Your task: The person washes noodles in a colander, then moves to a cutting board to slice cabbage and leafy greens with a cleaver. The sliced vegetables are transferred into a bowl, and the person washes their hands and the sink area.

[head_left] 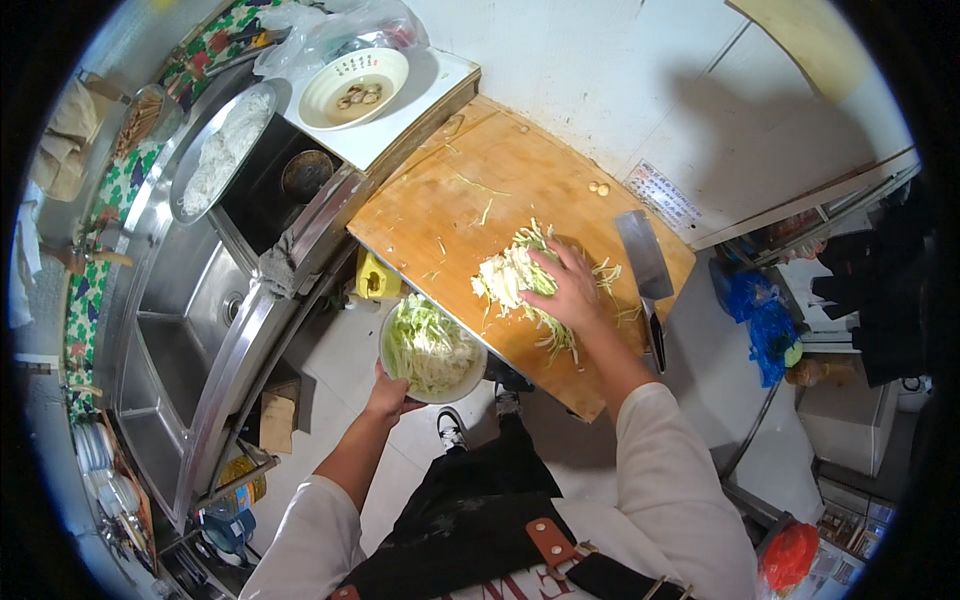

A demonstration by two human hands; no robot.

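Note:
My left hand (pixel 391 395) holds a metal bowl (pixel 472 378) of shredded cabbage just below the near edge of a wooden cutting board (pixel 470 190). My right hand (pixel 572 288) lies flat on a pile of shredded cabbage (pixel 506 274) on the board, fingers spread over it, close to the board's edge above the bowl. A cleaver (pixel 645 262) rests on the board just to the right of my right hand, its dark handle pointing toward me.
A steel sink (pixel 180 300) sits to the left. Beyond it are a metal tray of pale shreds (pixel 222 145), a small pot (pixel 307 173) and a white bowl with brown pieces (pixel 354 88). Blue plastic bags (pixel 762 320) lie on the floor at right.

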